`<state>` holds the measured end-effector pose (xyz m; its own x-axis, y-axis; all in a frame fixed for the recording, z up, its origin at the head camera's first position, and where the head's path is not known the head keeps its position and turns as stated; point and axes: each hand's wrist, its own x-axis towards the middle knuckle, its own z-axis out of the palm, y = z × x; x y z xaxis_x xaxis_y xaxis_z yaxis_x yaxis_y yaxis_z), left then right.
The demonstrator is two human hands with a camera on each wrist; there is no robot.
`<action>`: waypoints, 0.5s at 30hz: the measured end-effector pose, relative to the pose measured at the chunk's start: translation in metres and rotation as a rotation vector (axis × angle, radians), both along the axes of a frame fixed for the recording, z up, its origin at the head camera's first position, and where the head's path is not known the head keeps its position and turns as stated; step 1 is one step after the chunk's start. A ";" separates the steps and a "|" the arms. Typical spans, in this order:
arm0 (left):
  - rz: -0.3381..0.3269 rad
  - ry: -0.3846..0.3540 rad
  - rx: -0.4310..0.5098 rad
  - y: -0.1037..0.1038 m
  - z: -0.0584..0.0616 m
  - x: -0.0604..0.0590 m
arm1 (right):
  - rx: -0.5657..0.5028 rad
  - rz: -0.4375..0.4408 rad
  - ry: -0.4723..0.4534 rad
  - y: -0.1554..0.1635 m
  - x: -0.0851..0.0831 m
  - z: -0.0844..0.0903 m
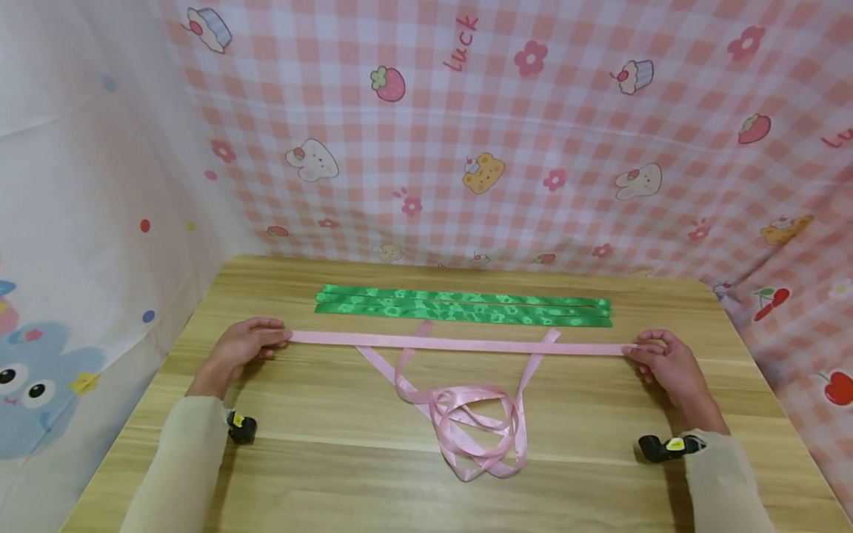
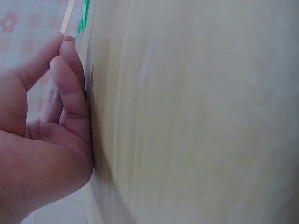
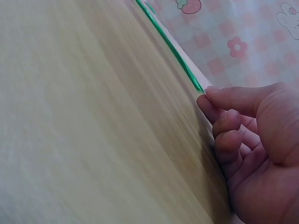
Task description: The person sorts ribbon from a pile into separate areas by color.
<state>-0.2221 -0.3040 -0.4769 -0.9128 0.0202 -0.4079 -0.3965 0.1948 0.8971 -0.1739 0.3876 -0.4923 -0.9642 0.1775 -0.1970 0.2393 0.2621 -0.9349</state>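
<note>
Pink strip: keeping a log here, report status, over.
Left hand, right hand: pinching opposite ends. Pink strip: straight between. Loose pink ribbon crosses its line; green strips lie beyond.

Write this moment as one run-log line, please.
left grip: pinches left end of straight pink strip | right grip: pinches right end | looped pink ribbon: on table | green strips: lying beyond

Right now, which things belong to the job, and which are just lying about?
In the job:
outstretched pink ribbon
left hand and right hand, pinching it
loose pink ribbon loops, probably

Apparently just lying about:
green patterned ribbon, untouched
printed gingham cloth, hanging behind
</note>
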 end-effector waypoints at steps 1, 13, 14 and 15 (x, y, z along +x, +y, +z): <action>0.001 0.000 -0.001 0.000 0.000 0.000 | 0.001 -0.003 -0.001 0.000 0.000 0.000; -0.008 0.020 -0.034 0.001 -0.002 -0.001 | 0.047 -0.024 -0.003 -0.001 0.000 -0.002; -0.013 0.021 -0.037 0.001 -0.002 -0.001 | 0.049 -0.024 -0.002 -0.001 -0.001 -0.002; -0.015 0.022 -0.040 0.001 -0.002 -0.001 | 0.052 -0.025 -0.002 -0.001 -0.001 -0.002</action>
